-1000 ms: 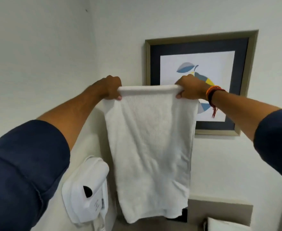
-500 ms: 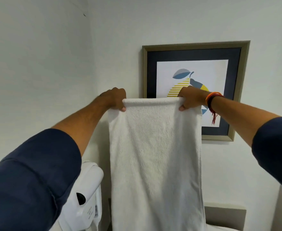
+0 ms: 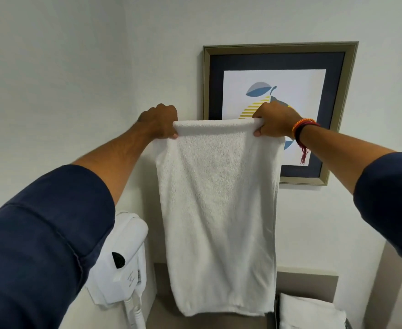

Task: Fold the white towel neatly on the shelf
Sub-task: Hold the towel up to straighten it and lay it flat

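Before the wall | left hand (image 3: 160, 122) and right hand (image 3: 274, 123) pinch white towel (image 3: 219, 210) top corners (each grip closed) | hanging flat

Two hands raised: left hand (image 3: 161, 121) and right hand (image 3: 276, 122), each pinching a top corner of one hanging white towel (image 3: 219, 210). One more folded white cloth (image 3: 309, 313) at bottom right. One framed picture (image 3: 278, 110) on the wall. One wall-mounted hair dryer (image 3: 121, 260). One red-orange wristband (image 3: 302, 129).
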